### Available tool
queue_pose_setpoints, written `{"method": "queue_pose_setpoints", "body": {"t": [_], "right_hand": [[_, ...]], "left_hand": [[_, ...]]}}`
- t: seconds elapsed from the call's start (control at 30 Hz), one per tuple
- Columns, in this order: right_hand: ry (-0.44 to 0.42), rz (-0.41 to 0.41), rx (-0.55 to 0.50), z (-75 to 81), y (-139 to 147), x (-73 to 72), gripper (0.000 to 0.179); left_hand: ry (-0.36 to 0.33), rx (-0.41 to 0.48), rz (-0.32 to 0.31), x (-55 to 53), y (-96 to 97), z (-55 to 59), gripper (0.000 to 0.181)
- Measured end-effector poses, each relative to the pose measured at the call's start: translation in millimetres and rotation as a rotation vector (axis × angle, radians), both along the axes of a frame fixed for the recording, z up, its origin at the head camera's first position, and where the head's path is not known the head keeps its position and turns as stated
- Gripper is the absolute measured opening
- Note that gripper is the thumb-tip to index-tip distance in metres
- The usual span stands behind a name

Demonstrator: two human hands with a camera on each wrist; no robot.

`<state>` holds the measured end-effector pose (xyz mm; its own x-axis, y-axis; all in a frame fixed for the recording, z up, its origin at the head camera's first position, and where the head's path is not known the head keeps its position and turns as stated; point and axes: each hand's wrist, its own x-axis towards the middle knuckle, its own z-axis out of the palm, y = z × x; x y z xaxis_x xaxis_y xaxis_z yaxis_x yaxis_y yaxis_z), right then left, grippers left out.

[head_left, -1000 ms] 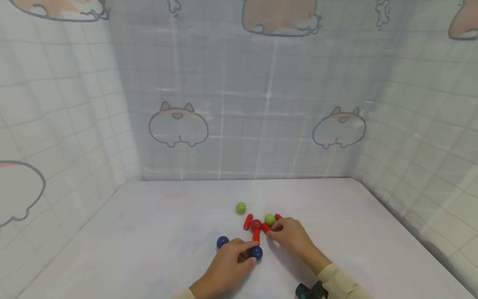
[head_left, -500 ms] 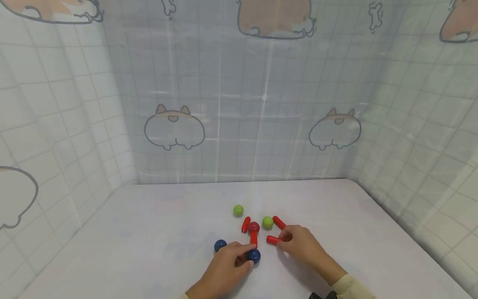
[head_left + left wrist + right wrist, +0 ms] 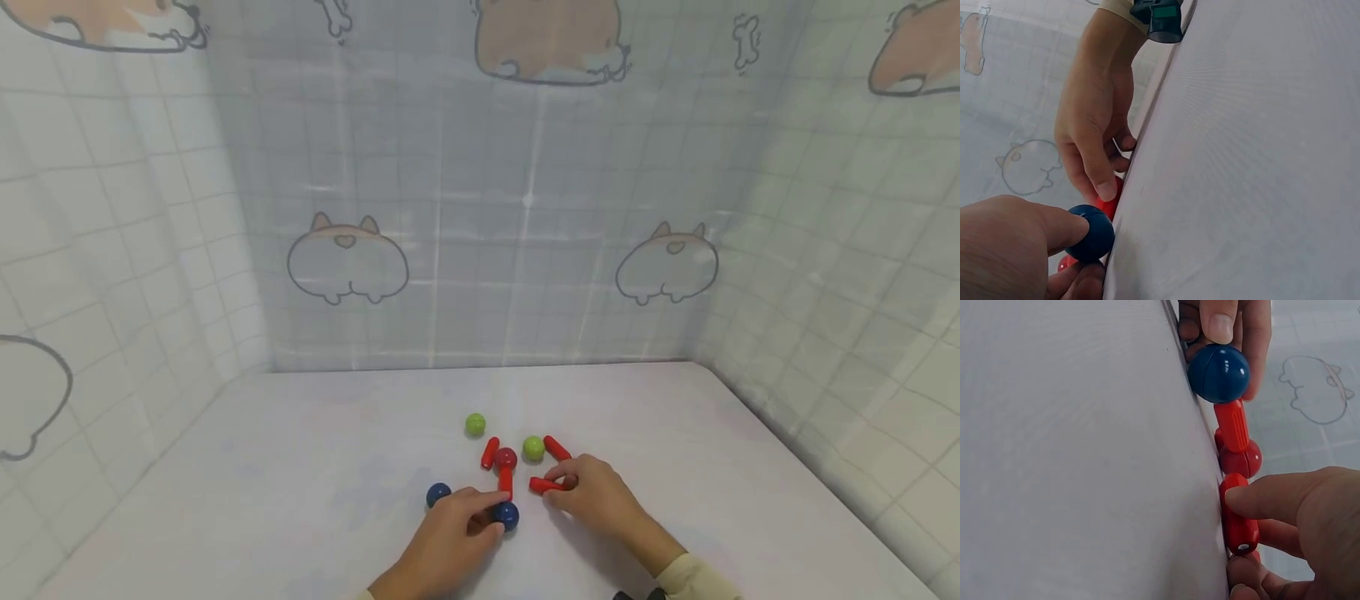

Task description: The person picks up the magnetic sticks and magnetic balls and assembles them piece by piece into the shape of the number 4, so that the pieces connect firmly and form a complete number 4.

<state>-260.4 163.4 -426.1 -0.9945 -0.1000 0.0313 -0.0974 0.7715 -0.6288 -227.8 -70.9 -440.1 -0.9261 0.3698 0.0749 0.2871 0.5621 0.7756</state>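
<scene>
My left hand [image 3: 450,533] pinches a glossy blue ball [image 3: 507,517] between thumb and fingers at the near end of a short chain. From that ball a red rod [image 3: 506,480] runs away from me to a red ball [image 3: 506,458]. To its right, my right hand [image 3: 597,497] holds another red rod [image 3: 1239,519] between thumb and fingers, its left end sticking out, low over the table. A gap parts this rod from the chain in the head view. Behind the left hand's fingers sits a second blue ball [image 3: 438,495], partly hidden.
Two green balls lie farther back, one [image 3: 476,425] left and one [image 3: 533,448] right of the red ball. Loose red rods lie beside them, one [image 3: 490,452] left, one [image 3: 557,447] near the right hand. Patterned curtains [image 3: 487,208] enclose the white table [image 3: 337,433].
The right hand has drawn its red rod toward me and to the right, away from the red ball, and turned it more crosswise. The left hand keeps its grip on the blue ball.
</scene>
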Motion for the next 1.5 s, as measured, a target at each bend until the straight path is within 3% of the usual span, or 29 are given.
{"method": "queue_pose_setpoints", "body": {"t": [0.2, 0.57, 1.0, 1.27, 1.5], "right_hand": [[0.012, 0.014, -0.003, -3.5, 1.6, 1.6, 0.019], [-0.034, 0.086, -0.143, 0.4, 11.7, 12.8, 0.02], [-0.054, 0.187, -0.226, 1.7, 19.3, 16.8, 0.017], [-0.087, 0.273, -0.238, 2.7, 16.3, 20.1, 0.016], [-0.094, 0.272, -0.233, 2.8, 16.0, 22.8, 0.017]], "left_hand": [[-0.025, -0.003, 0.018, -0.5, 0.0, -0.5, 0.039], [-0.007, 0.018, 0.014, 0.9, 1.8, 1.6, 0.04], [-0.011, 0.009, 0.035, -1.2, 2.7, 1.4, 0.037], [-0.026, 0.018, 0.034, 0.3, 1.7, 3.5, 0.038], [-0.019, 0.029, 0.028, -0.5, 3.2, 2.5, 0.039]]}}
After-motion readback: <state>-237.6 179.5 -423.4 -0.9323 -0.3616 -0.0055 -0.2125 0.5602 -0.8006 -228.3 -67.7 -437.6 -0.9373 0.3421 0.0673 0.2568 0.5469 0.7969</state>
